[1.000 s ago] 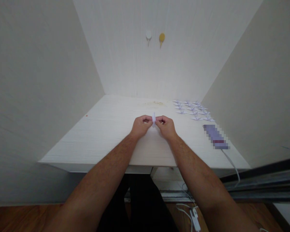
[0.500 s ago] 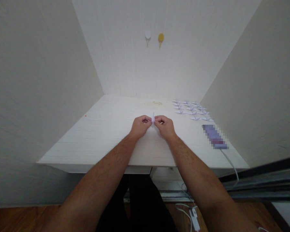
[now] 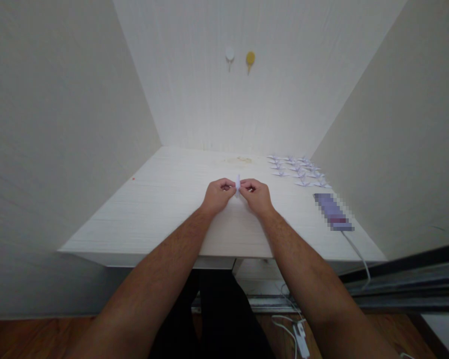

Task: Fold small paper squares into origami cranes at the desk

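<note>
Between my two hands stands a small folded piece of white paper (image 3: 238, 183), narrow and upright, above the middle of the white desk (image 3: 142, 209). My left hand (image 3: 218, 195) pinches its left side between thumb and fingers. On the other side, my right hand (image 3: 255, 196) holds it in a matching pinch. Fingertips cover much of the lower part, so its exact folds cannot be made out. Several folded paper cranes (image 3: 302, 175) sit in rows at the desk's back right corner.
A blurred-out phone (image 3: 333, 212) lies on the right with a white cable (image 3: 356, 248) running over the desk edge. Two hooks, one white (image 3: 229, 54) and one yellow (image 3: 250, 58), are on the back wall. A power strip (image 3: 301, 340) rests on the floor.
The folded paper looks slightly narrower and straighter at its top. Both hands keep the same pinch and have barely moved.
</note>
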The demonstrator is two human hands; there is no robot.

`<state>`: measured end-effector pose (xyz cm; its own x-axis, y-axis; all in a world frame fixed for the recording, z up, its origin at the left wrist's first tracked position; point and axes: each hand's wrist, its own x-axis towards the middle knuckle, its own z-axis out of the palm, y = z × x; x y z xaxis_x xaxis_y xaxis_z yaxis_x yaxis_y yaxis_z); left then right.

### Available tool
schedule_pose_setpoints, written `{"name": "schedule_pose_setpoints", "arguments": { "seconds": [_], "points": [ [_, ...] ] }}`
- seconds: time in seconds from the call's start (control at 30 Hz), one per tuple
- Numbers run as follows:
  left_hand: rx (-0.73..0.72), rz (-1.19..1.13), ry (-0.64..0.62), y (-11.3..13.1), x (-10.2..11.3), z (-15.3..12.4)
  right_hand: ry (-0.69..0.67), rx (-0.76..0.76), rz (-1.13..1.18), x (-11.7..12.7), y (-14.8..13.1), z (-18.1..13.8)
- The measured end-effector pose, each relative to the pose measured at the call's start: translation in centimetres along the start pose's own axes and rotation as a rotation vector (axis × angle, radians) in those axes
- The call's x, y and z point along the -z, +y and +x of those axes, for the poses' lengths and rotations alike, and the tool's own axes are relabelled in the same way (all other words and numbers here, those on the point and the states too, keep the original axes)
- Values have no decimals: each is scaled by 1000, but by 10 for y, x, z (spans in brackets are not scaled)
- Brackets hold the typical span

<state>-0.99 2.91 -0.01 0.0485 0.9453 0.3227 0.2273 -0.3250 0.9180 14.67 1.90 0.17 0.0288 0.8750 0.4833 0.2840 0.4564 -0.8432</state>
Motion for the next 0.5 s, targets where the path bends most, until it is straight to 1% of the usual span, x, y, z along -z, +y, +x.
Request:
{"name": "schedule_pose_setpoints", "arguments": {
  "seconds": [0.17,0.33,0.5],
  "points": [
    [27,-60,4,1,-1,0,16,-36,54,0,-3,1],
    [76,-91,9,5,-2,-1,26,-127,105,-1,-6,2],
    [112,-137,-3,9,-2,-2,21,-203,158,-1,-4,2]
  ]
}}
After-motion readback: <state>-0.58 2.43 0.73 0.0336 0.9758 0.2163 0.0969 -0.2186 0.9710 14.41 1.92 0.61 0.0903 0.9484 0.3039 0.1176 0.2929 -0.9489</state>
